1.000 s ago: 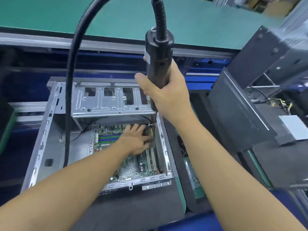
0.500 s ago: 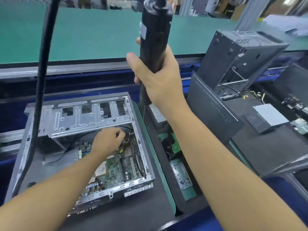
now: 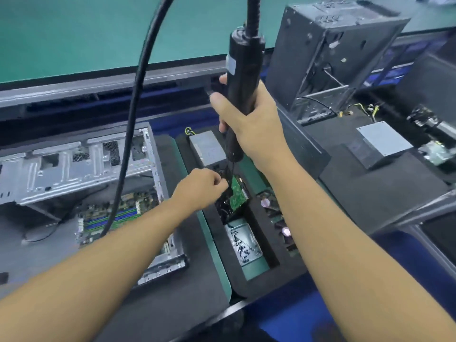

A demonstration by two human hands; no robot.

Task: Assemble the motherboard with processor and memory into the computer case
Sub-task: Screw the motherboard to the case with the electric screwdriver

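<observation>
An open silver computer case (image 3: 74, 166) lies at the left with the green motherboard (image 3: 116, 215) inside it, memory sticks in its slots. My right hand (image 3: 249, 124) grips a black electric screwdriver (image 3: 243, 77) held upright over the foam tray to the right of the case; a thick black cable (image 3: 133, 119) loops from its top. My left hand (image 3: 202, 186) is out of the case, its fingers curled and pinched at the screwdriver's bit. What it pinches is too small to see.
A black foam tray (image 3: 261, 275) right of the case holds a small bin of screws (image 3: 244, 243), a green circuit board (image 3: 238, 193) and a grey power supply (image 3: 207, 146). A black case (image 3: 328, 53) stands upright at the back right, another power supply (image 3: 385, 141) beyond it.
My left hand left the motherboard and came out of the case to the right, up to the screwdriver's bit. The screwdriver moved right, from over the case to over the foam tray.
</observation>
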